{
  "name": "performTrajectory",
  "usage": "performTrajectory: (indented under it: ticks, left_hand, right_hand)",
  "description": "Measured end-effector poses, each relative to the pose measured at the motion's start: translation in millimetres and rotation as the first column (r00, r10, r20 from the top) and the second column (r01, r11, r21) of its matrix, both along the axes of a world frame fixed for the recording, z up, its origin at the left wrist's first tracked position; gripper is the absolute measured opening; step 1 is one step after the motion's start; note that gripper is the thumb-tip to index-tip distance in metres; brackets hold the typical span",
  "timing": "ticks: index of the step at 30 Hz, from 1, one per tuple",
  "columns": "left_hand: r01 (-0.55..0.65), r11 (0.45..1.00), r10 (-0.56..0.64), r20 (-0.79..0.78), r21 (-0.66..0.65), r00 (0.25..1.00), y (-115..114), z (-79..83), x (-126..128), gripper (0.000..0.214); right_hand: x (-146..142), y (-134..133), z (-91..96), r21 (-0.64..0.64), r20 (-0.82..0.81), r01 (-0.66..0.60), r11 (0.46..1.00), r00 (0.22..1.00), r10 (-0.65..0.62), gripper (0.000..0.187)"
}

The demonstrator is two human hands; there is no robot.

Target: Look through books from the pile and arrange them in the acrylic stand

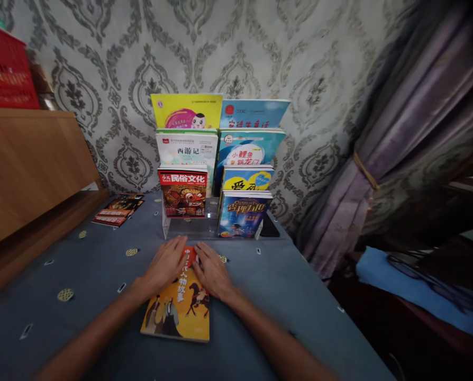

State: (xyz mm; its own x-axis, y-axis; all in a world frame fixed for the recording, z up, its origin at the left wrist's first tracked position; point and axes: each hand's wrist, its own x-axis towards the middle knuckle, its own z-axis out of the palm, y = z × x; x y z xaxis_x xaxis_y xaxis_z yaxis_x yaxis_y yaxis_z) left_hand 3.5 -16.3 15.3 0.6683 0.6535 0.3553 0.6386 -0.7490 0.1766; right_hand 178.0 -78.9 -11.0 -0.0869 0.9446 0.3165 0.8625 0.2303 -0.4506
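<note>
A yellow-orange book (171,312) with white Chinese lettering, painted figures and a dark horse lies on the cloth-covered surface, cover up. Across its upper left side rests my left hand (167,264), palm down, with its fingers stretched forward. My right hand (212,271) lies over the upper right edge, fingers extended and slightly bent, touching the red top part of the cover. Beyond the hands stands a clear tiered rack (184,228). Its left column has a red book (184,194) in front; the right column has a blue book (244,216) in front.
Further books, including a yellow one (184,108) and a light-blue one (254,114), rise behind. A dark flat object (270,228) lies right of the rack. Dark printed booklets (117,210) lie left, near a wooden cabinet (30,169) bearing a red basket (8,69). A purple curtain (395,137) hangs right.
</note>
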Motion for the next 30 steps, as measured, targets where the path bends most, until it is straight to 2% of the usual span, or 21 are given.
performTrajectory:
  ticks: [4,7,9,11,15,17,20,22,30]
  left_hand:
    - [0.169,0.984,-0.176,0.139,0.058,0.975,-2.1,36.3,46.8,0.049]
    - [0.192,0.980,-0.199,0.156,0.059,0.968,-7.3,48.4,70.5,0.051]
    - [0.180,0.983,-0.183,0.135,0.037,0.974,-9.6,43.1,73.5,0.051]
    - [0.164,0.986,-0.163,0.089,-0.004,0.983,-9.1,29.3,65.9,0.050]
    - [0.078,0.993,-0.078,0.003,-0.084,0.997,1.2,-2.8,29.1,0.045]
    - [0.030,0.996,-0.032,-0.027,-0.089,0.999,8.2,-12.2,8.3,0.041]
    - [-0.026,0.996,0.024,-0.027,-0.082,0.999,15.4,-16.0,-14.1,0.036]
    - [-0.053,0.997,0.052,-0.017,-0.064,0.999,16.6,-15.1,-20.6,0.034]
    - [-0.128,0.991,0.126,-0.063,-0.030,0.990,12.4,-15.9,-18.7,0.033]
  right_hand:
    - [0.8,-1.2,0.4,0.059,-0.051,-0.022,0.998,0.998,0.025,0.032]
    - [2.3,-1.4,-2.0,0.071,-0.064,-0.011,0.997,0.998,0.015,0.032]
    - [3.1,-1.1,-3.9,0.079,-0.070,-0.014,0.997,0.997,0.020,0.035]
    - [3.4,-0.8,-4.5,0.085,-0.078,-0.021,0.996,0.997,0.028,0.039]
    - [2.1,-2.6,-0.4,0.035,-0.052,0.070,0.997,0.996,-0.068,0.041]
    - [1.4,-4.2,3.0,-0.007,-0.021,0.111,0.994,0.994,-0.111,0.041]
    - [1.3,-5.5,7.4,-0.038,-0.001,0.115,0.993,0.993,-0.115,0.043]
    - [2.0,-5.2,8.9,-0.052,-0.006,0.122,0.991,0.992,-0.123,0.043]
    - [6.1,-1.9,7.1,-0.087,-0.055,0.127,0.988,0.990,-0.132,0.043]
